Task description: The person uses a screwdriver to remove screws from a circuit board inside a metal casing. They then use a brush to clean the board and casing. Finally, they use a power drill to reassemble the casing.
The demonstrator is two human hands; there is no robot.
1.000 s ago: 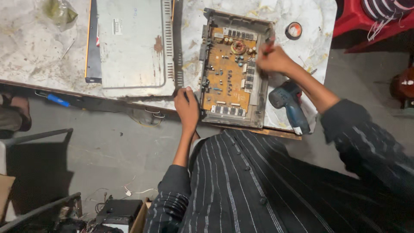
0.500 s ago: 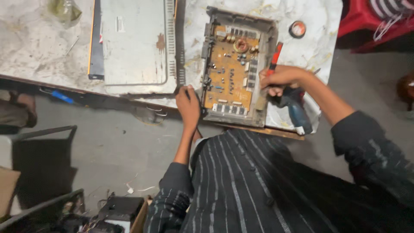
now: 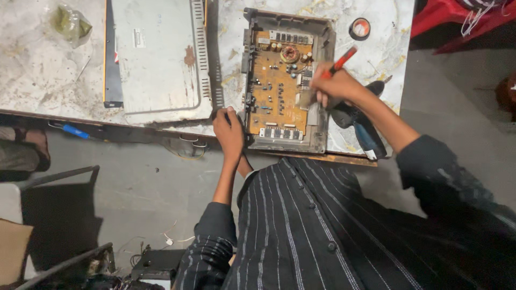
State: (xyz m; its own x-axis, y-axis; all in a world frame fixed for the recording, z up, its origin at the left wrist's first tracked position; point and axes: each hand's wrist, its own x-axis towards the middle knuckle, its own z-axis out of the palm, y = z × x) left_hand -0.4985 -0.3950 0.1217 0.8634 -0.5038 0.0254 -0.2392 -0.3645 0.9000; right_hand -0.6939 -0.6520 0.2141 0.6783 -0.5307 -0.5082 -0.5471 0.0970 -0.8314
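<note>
Your right hand [image 3: 334, 86] is clenched around a red-handled brush [image 3: 327, 78]; the red handle sticks up and to the right out of your fist, and the pale bristle end sits over the right side of the circuit board [image 3: 278, 91]. Whether the bristles actually touch the board cannot be told.

The orange-brown board lies face up inside an open grey metal chassis [image 3: 317, 37], which rests on the marble-patterned table [image 3: 32, 75] right in front of you, its near edge close to the table's front edge. A copper coil [image 3: 290, 53] shows near the far end of the board; rows of connectors run along the near end.

Your left hand [image 3: 228, 134] rests at the near left corner of the chassis, fingers curled against its frame, gripping something small and dark that is too hidden to name.

Just right of the chassis, under your right forearm, lies a blue and black power screwdriver [image 3: 361, 129]. A roll of black tape [image 3: 359, 28] sits near the far right corner of the table. Left of the chassis lies a grey metal cover [image 3: 156, 53], vented along its right edge. A crumpled plastic bag [image 3: 71, 24] sits at the far left. A blue pen [image 3: 72, 130] lies on the ledge below the table edge.
</note>
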